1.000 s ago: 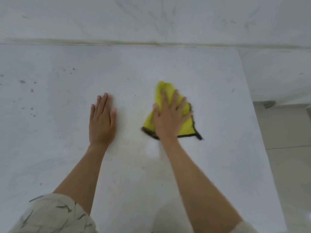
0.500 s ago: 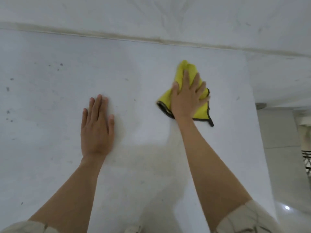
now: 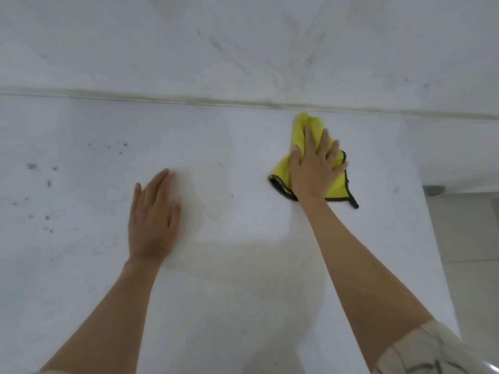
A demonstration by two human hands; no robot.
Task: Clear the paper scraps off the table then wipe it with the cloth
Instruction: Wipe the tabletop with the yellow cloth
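Observation:
A yellow cloth (image 3: 337, 184) with a dark trim lies bunched on the white table (image 3: 243, 279), near its far right corner. My right hand (image 3: 313, 166) presses flat on the cloth with straight, spread fingers and covers its middle. My left hand (image 3: 152, 220) rests palm down on the bare tabletop, left of the cloth and nearer to me, fingers straight. No paper scraps show on the table.
Small dark specks (image 3: 40, 184) dot the table's left part. A white wall (image 3: 243, 49) meets the table's far edge. The table's right edge (image 3: 429, 211) drops to a tiled floor (image 3: 469, 265).
My right hand has pushed the cloth away from me and to the right, toward the far edge of the table. My left hand stays flat on the table.

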